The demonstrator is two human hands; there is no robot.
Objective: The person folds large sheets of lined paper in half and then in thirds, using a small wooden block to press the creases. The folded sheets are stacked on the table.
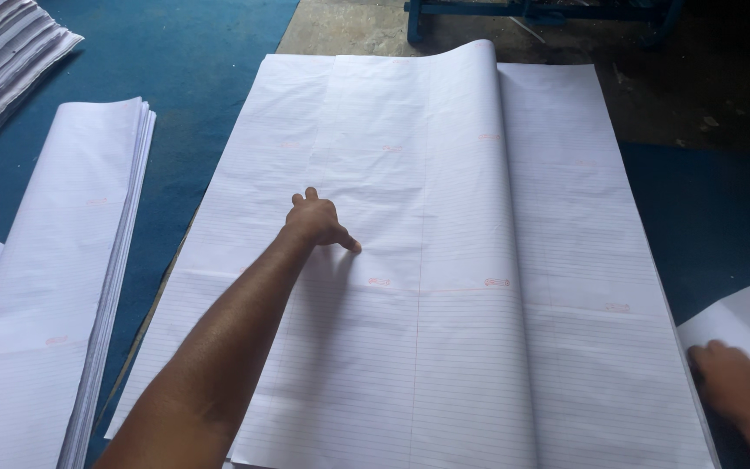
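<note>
Left arm outstretched, hand (319,221) loosely curled, palm down; right hand (740,386) flat.

**Around the work surface**

A folded stack of ruled paper (62,269) lies on the blue mat (193,61) at left. Another white pile (2,52) fills the top-left corner. A blue metal frame (540,13) stands on the dusty concrete floor (696,78).
</note>
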